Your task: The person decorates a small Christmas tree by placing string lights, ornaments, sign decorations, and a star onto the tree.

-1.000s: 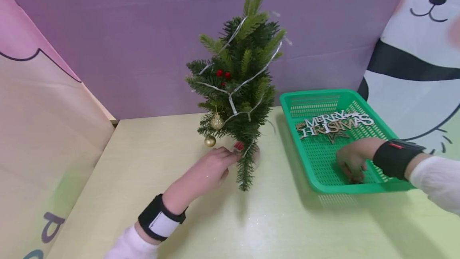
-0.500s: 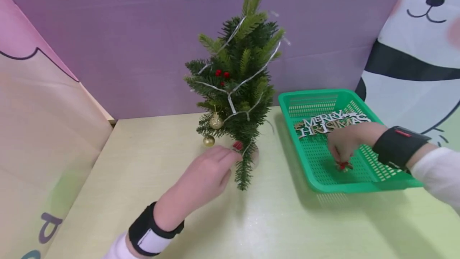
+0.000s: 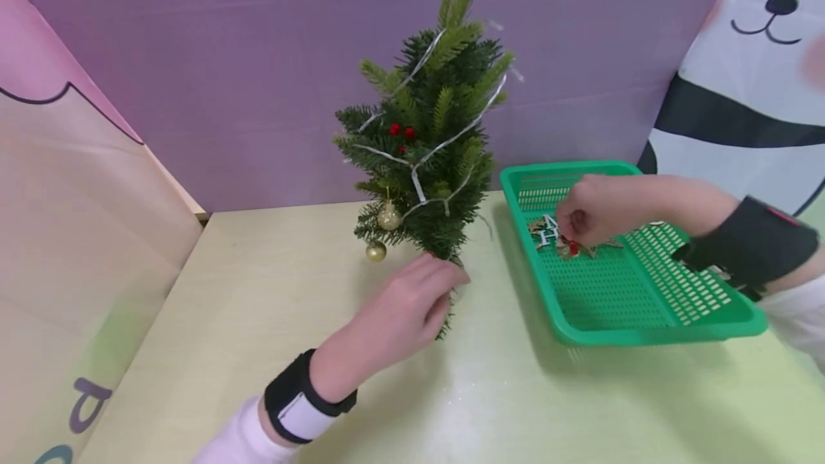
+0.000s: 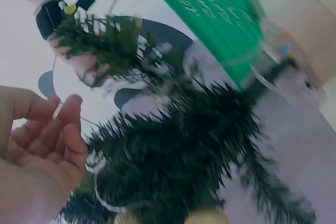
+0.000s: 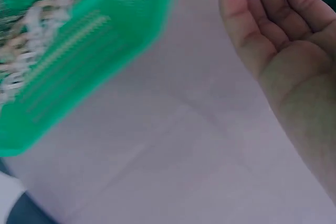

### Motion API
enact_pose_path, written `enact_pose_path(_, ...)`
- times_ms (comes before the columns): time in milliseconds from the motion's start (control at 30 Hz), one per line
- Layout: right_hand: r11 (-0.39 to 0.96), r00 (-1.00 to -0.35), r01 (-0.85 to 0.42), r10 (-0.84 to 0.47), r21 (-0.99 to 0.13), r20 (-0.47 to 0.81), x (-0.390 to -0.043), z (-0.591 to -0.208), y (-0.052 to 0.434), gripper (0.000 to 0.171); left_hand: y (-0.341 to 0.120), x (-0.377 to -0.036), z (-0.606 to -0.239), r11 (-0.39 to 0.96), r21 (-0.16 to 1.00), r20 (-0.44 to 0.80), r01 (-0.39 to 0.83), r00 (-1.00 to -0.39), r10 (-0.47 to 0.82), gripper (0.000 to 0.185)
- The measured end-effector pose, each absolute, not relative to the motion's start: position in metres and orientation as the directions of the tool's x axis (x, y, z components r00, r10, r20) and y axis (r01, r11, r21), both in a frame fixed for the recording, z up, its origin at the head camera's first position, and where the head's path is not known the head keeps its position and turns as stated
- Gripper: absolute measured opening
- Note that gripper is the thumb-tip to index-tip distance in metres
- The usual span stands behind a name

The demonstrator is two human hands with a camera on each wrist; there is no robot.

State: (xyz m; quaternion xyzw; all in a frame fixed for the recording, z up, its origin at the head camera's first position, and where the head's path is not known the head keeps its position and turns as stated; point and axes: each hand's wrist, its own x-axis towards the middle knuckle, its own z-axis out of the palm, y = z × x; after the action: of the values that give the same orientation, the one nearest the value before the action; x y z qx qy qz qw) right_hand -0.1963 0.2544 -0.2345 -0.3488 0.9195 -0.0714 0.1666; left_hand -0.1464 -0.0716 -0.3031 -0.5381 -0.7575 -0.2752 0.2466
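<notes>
**Left hand at the tree's foot, right hand lifting a red ornament over the tray**

A small artificial Christmas tree (image 3: 428,142) stands upright on the pale table (image 3: 503,407), strung with a white ribbon (image 3: 451,138) and hung with two gold baubles (image 3: 389,218) and a cluster of red berries (image 3: 399,132). The left hand (image 3: 402,310) is at the tree's lowest branches, its fingers curled about the greenery near the base; the left wrist view shows the fingers bent beside the needles, though whether they truly grip a branch cannot be told.

To the right of the tree, just beside it, lies a green perforated plastic tray (image 3: 644,306). The right hand (image 3: 596,210) is raised above the tray's near-tree side, fingertips pinching a small red ornament (image 3: 572,246) that dangles below them. Under that hand, on the tray's floor, lies a white "Merry Christmas" sign (image 3: 544,231), mostly hidden. A purple backdrop (image 3: 245,56) stands behind the tree, and a cartoon bear panel (image 3: 748,84) rises beyond the tray.
</notes>
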Motion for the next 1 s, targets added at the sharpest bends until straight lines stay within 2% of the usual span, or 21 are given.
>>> enact_pose_path(133,0.676,-0.677,-0.695,-0.73,-0.245,-0.096,-0.185,-0.209,0.232,0.022,-0.059,-0.144,-0.297,0.26,0.348,0.652,0.901,-0.432,0.623,0.02)
enact_pose_path(267,0.644,-0.665,-0.739,-0.745,-0.2,0.058,-0.167,-0.191,0.205,0.021,-0.049,-0.143,-0.289,0.249,0.576,0.549,0.779,-0.594,0.589,0.027)
enact_pose_path(400,0.597,-0.614,-0.789,-0.76,-0.145,0.214,-0.149,-0.188,0.181,0.023,-0.043,-0.144,-0.284,0.18,0.734,0.477,0.655,-0.686,0.55,0.034)
enact_pose_path(533,0.55,-0.547,-0.829,-0.766,-0.096,0.338,-0.136,-0.191,0.164,0.026,-0.041,-0.144,-0.28,0.091,0.768,0.517,0.634,-0.697,0.497,0.027)
enact_pose_path(733,0.483,-0.462,-0.873,-0.771,-0.07,0.438,-0.127,-0.193,0.151,0.028,-0.042,-0.145,-0.277,0.048,0.728,0.607,0.684,-0.675,0.42,0.009)
enact_pose_path(900,0.485,-0.459,-0.869,-0.718,-0.098,0.523,-0.128,-0.194,0.149,0.028,-0.049,-0.145,-0.271,0.043,0.701,0.655,0.712,-0.667,0.356,0.008)
enact_pose_path(1000,0.529,-0.509,-0.835,-0.639,-0.152,0.576,-0.13,-0.197,0.149,0.028,-0.056,-0.144,-0.265,0.07,0.656,0.702,0.751,-0.641,0.311,0.009)
